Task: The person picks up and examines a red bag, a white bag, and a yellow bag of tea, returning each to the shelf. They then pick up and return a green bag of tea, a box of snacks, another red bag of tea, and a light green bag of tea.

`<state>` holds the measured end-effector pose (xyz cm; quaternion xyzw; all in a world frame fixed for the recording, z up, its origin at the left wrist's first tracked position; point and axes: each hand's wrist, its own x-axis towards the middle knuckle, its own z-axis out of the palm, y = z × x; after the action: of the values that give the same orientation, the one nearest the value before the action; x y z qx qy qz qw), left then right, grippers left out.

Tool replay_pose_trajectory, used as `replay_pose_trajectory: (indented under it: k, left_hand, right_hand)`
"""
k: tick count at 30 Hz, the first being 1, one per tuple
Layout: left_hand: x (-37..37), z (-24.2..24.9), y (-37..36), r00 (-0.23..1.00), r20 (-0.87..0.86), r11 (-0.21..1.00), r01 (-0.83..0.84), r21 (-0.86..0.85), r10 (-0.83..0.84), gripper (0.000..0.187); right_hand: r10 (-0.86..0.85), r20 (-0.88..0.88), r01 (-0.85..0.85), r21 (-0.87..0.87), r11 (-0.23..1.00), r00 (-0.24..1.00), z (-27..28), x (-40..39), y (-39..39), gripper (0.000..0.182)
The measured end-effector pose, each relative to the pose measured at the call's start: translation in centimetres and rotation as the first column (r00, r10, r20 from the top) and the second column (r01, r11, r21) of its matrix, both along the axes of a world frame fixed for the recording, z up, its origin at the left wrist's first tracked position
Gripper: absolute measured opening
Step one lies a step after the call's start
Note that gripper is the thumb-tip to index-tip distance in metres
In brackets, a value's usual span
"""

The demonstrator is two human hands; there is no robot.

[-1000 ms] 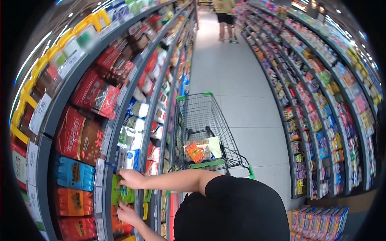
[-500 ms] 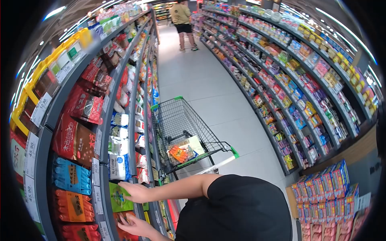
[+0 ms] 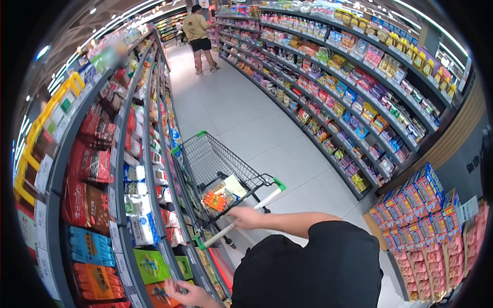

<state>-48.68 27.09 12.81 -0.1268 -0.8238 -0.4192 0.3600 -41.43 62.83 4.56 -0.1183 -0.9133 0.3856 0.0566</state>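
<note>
My right hand [image 3: 246,217] is at the pale handle [image 3: 221,235] of a shopping cart [image 3: 218,154], its fingers curled over the bar. An orange packet [image 3: 214,200] and other packaged goods lie in the cart's basket. Lower down, my left hand [image 3: 187,294] is beside the shelf with its fingers apart and nothing in them. It overlaps the edge of an orange-red packet [image 3: 162,293]. Just above that lies a green packet [image 3: 151,266] on the same shelf.
The left shelving holds blue packets [image 3: 91,246], red bags [image 3: 82,205] and white bags [image 3: 143,228]. A long shelf [image 3: 328,97] of snacks lines the right side. Stacked boxes [image 3: 411,205] stand at lower right. Farther up the aisle stands a person [image 3: 197,31].
My right hand has left the green packet and moved right to the cart handle. My left hand has drawn back slightly from the shelf. The view has turned rightward.
</note>
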Motion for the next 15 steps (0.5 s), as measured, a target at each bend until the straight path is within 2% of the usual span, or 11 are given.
replay_pose_trajectory:
  k: [1,2,4,6,8,10,11,12,13,14,15]
  left_hand:
    - [-0.4,-0.8,1.3,0.993,0.031,0.994,0.11,0.023,-0.111,0.026]
    - [-0.8,-1.5,2.5,0.973,0.061,0.974,0.22,0.048,-0.222,0.023]
    - [-0.4,-0.1,7.2,0.878,0.282,0.916,0.402,0.006,-0.387,0.019]
    - [-1.0,-1.4,11.2,0.725,0.445,0.794,0.606,-0.051,-0.525,0.031]
    - [-1.9,-4.4,15.0,0.631,0.536,0.628,0.746,-0.222,-0.56,0.047]
    - [-3.9,-9.3,17.3,0.521,0.697,0.361,0.851,-0.381,-0.493,0.065]
    - [-4.8,-13.4,18.1,0.516,0.778,0.258,0.856,-0.448,-0.359,0.073]
    - [-3.9,-14.5,18.9,0.672,0.64,0.201,0.732,-0.651,-0.372,0.061]
    - [-4.3,-17.0,19.7,0.715,0.655,0.298,0.698,-0.651,-0.244,0.054]
    - [-4.7,-19.0,20.7,0.736,0.669,0.389,0.65,-0.653,-0.107,0.048]
    - [-4.7,-18.4,21.2,0.709,0.699,0.369,0.676,-0.638,-0.091,0.046]
  right_hand:
    - [-0.041,-0.022,0.043,0.072,0.996,0.999,-0.7,1.5,2.7,0.035]
    - [-0.09,0.161,0.078,0.08,0.994,0.983,-0.3,2.6,5.2,0.031]
    - [-0.136,0.224,0.115,0.103,0.988,0.965,-1.3,5.1,9.3,0.037]
    - [-0.094,0.289,0.02,0.25,0.968,0.953,-2.5,8.1,12.4,0.046]
    - [-0.084,0.252,0.019,0.251,0.968,0.964,-6.1,10.0,14.7,0.052]
    - [0.007,0.094,-0.049,0.453,0.89,0.996,-9.3,11.0,15.4,0.05]
    - [-0.059,0.102,0.0,0.502,0.865,0.993,-11.2,10.1,15.4,0.041]
    - [-0.117,0.245,-0.016,0.481,0.877,0.963,-10.7,9.0,15.3,0.035]
    - [-0.163,0.386,-0.029,0.445,0.895,0.908,-10.0,7.8,15.0,0.031]
    - [-0.185,0.436,-0.026,0.435,0.9,0.881,-9.6,7.2,15.2,0.026]
    - [-0.135,0.506,-0.097,0.407,0.908,0.852,-10.5,6.1,16.0,0.026]
